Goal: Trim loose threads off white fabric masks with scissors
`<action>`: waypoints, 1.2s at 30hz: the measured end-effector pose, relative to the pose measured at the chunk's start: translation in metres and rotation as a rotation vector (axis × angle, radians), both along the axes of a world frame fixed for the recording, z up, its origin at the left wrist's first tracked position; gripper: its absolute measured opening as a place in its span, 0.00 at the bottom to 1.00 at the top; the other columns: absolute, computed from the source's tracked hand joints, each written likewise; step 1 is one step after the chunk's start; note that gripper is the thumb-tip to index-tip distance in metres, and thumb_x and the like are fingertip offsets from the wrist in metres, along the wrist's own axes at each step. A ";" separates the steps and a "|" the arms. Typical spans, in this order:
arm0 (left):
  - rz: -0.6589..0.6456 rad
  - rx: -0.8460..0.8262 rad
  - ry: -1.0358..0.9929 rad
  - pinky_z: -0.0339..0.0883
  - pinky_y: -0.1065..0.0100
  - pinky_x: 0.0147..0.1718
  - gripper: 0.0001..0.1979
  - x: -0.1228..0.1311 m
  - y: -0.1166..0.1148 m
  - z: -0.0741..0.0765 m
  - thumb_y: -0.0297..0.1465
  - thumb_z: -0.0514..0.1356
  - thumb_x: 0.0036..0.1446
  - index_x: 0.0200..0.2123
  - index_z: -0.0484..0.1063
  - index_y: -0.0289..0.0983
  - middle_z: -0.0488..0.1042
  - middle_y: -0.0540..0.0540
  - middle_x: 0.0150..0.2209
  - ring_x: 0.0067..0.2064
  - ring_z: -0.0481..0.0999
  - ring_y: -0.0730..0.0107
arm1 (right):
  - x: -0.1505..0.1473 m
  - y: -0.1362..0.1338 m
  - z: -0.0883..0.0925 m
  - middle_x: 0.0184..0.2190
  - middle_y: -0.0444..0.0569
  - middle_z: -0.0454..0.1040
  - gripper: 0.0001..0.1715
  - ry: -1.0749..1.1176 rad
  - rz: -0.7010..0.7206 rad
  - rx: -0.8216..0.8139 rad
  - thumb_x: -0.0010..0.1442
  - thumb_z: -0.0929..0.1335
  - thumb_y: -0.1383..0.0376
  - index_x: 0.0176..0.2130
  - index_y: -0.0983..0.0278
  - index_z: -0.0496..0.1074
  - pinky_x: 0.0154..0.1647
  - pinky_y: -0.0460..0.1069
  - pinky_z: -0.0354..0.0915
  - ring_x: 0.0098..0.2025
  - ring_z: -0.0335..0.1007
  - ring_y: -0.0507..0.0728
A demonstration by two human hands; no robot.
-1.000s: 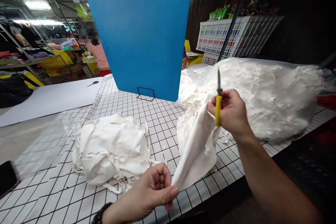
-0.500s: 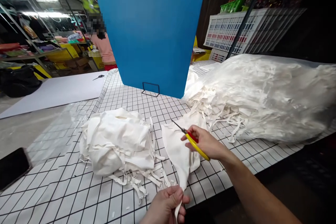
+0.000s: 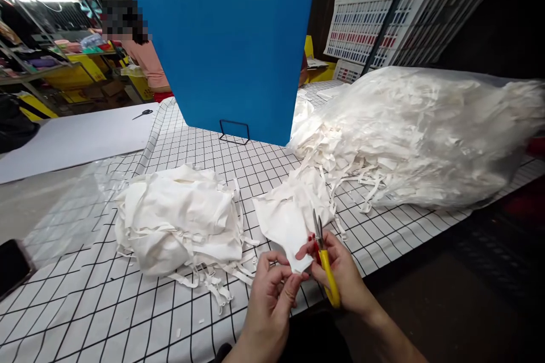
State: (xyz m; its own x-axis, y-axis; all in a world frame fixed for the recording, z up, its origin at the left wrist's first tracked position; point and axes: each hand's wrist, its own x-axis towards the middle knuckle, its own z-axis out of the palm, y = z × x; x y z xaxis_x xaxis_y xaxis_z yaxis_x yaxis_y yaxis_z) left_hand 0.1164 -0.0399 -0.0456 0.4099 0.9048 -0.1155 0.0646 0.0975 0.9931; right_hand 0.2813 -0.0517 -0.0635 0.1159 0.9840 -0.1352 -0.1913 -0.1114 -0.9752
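A white cloth piece with narrow ends [image 3: 283, 215] lies on the checked table cover, its near end lifted at the front edge. My left hand [image 3: 275, 295] pinches that end between thumb and fingers. Close beside it, my right hand [image 3: 336, 266] holds yellow-and-red handled scissors [image 3: 328, 281], blades pointing up and slightly apart, while its fingertips also touch the cloth. Left of the hands sits a heap of white cloth pieces [image 3: 179, 218] with thin straps trailing toward me.
A large clear bag of white pieces [image 3: 426, 142] spills at the right. Behind stands a blue board [image 3: 234, 45] on a wire stand [image 3: 234, 131]. A phone [image 3: 15, 266] lies far left, dark scissors [image 3: 143, 114] farther back. A person in pink [image 3: 147, 65] is behind the board.
My right hand has come down and toward me, meeting my left hand at the cloth's end. The scissors have turned from pointing left to pointing up. The view has shifted slightly.
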 end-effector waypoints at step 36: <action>-0.133 0.306 0.004 0.62 0.70 0.35 0.13 0.002 0.020 -0.004 0.32 0.51 0.68 0.31 0.69 0.37 0.69 0.48 0.30 0.34 0.71 0.71 | 0.023 -0.025 0.056 0.29 0.40 0.71 0.21 -1.136 0.204 -0.086 0.51 0.73 0.52 0.35 0.58 0.61 0.29 0.47 0.57 0.28 0.65 0.54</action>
State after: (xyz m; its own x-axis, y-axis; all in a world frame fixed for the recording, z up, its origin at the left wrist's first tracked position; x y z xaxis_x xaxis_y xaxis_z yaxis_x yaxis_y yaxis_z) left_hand 0.1181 -0.0204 -0.0498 0.5269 0.8364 0.1511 0.0606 -0.2143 0.9749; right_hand 0.3046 -0.0763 -0.0077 0.0534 0.9911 -0.1222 0.8198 -0.1134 -0.5613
